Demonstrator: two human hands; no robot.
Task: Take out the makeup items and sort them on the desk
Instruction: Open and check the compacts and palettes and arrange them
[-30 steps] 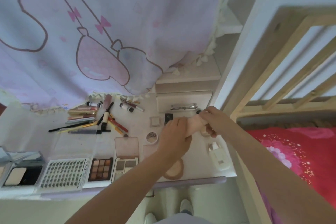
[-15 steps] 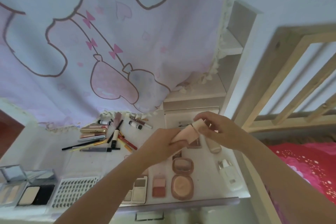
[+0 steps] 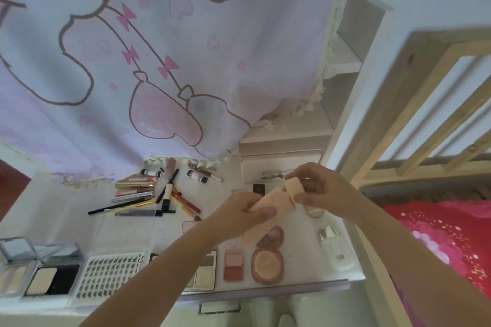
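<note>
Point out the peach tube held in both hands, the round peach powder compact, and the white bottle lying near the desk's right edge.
Peach squeeze tube [image 3: 276, 200]: head view, middle of its body.
Round peach powder compact [image 3: 266, 264]: head view, centre of the powder pan.
White bottle [image 3: 337, 253]: head view, middle of its body.

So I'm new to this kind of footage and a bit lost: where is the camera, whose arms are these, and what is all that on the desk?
There is no machine here. A person wears a wide-angle camera on the head, looking forward and down, so the two bare arms reaching in are their own.

The left hand grips the body of a peach-coloured tube, held above the desk, while the right hand pinches its cap end.

On the white desk lie sorted makeup items: a heap of pencils and lip tubes at the back, open powder compacts at the far left, a tray of false lashes, a blush palette, a round compact and a white bottle. A cartoon-print curtain hangs behind.
</note>
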